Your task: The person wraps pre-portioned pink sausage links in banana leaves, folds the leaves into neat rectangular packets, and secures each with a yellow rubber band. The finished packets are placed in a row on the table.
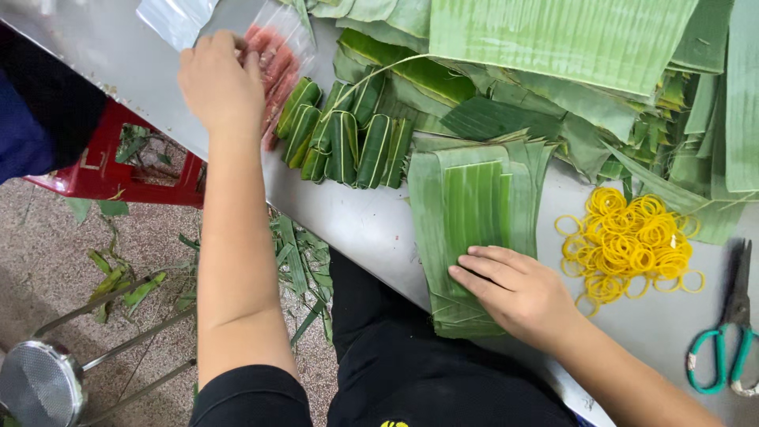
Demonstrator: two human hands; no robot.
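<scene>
**Leaf wrapping: filling pickup**

On the steel table (371,229), the left hand (220,83) reaches into a clear bag of pink filling (277,55); its grip is hidden. The right hand (514,289), open, presses flat the cut leaf stack (474,205). Wrapped bundles (344,130) lie between; yellow bands (628,241) beside.

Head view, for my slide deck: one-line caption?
Left hand reaches a bag of pink filling; right hand presses stacked banana leaves.

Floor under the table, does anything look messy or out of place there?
Yes. Torn leaf scraps litter the floor beside the red stool. On the table, rubber bands lie in a loose heap, some strayed.
</scene>
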